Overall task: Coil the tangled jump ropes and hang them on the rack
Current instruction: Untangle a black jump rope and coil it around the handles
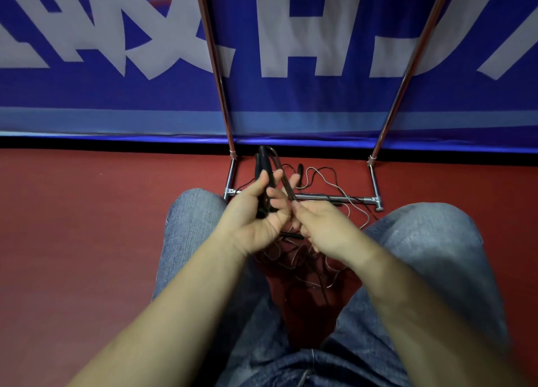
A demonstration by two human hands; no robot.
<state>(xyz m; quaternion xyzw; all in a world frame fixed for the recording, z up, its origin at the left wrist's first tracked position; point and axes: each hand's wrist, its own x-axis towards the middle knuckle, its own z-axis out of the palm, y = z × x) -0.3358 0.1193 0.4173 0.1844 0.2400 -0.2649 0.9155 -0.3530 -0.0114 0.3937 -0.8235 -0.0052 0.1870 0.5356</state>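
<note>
Black handles are sitting in your left hand, fingers curled round them; your right hand is pinching thin rope mid-frame.

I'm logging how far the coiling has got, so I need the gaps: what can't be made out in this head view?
- Rack: its top is cut off by the upper edge, so hanging spots are unseen.
- Tangled cords: partly hidden by the left hand and right hand; rope count unclear.
- Black handles: number held cannot be told, since they overlap.
</note>
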